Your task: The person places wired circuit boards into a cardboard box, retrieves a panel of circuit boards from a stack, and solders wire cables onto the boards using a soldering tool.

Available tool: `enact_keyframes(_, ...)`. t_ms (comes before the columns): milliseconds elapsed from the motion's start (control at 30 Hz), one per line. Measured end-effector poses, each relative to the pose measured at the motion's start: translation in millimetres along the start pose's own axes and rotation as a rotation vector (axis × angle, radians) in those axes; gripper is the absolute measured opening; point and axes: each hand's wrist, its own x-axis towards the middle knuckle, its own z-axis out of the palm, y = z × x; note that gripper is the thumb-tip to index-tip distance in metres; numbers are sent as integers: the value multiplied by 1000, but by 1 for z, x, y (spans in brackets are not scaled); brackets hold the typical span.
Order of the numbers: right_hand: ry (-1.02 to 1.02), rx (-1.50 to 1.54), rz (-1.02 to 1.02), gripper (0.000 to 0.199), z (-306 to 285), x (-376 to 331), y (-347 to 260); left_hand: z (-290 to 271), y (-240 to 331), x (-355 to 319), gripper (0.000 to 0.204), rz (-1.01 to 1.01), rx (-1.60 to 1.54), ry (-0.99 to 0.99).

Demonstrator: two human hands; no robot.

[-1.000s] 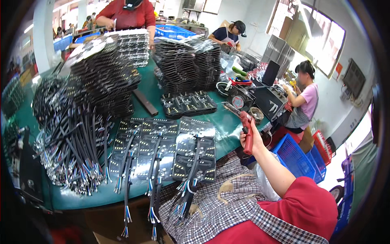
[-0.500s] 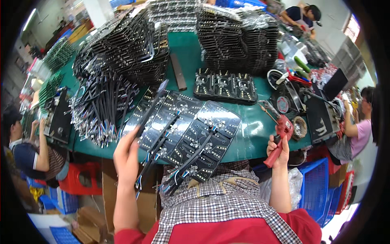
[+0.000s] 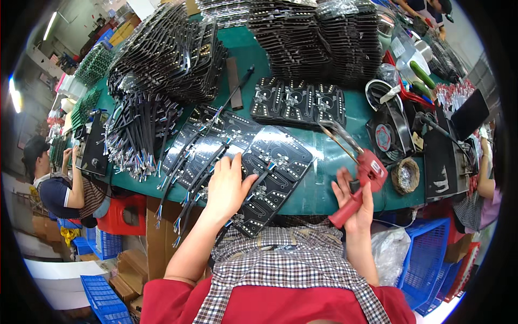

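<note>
My left hand (image 3: 227, 188), fingers stretched and thumb apart, rests over black circuit boards (image 3: 280, 148) lying near the table's front edge. Beneath or beside its fingers runs a black cable (image 3: 202, 175) with bare coloured wire ends; the hand hides part of it. More such cables lie across the boards, with wire ends hanging past the front edge. In my right hand (image 3: 357, 208) is a red soldering gun (image 3: 369, 171), its handle in the palm and some fingers loosely spread. The gun's tip points up and left, apart from the boards.
A heap of cables (image 3: 141, 127) lies to the left. Tall stacks of boards (image 3: 167, 54) stand behind, with a smaller pile (image 3: 298, 102) mid-table. A black fan (image 3: 384, 137) and a round woven holder (image 3: 404, 175) sit right. Co-workers (image 3: 59, 186) work at both sides.
My left hand has come down and right onto the boards, releasing a cable that now lies across them at the left. My right hand and the soldering gun have shifted slightly left.
</note>
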Motion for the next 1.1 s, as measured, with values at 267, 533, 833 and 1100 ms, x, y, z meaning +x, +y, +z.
enact_keyframes(267,-91,40,104,58,5,29,12,-4,37,-25,81,60,32,99)
enact_keyframes(533,-194,83,123,60,4,33,13,36,40,-85,77,197,411,15)
enact_keyframes(833,-206,128,85,53,-1,30,11,-52,40,-101,54,244,144,265)
enact_keyframes(1100,-240,93,103,53,3,32,11,-3,-36,-66,48,195,407,559)
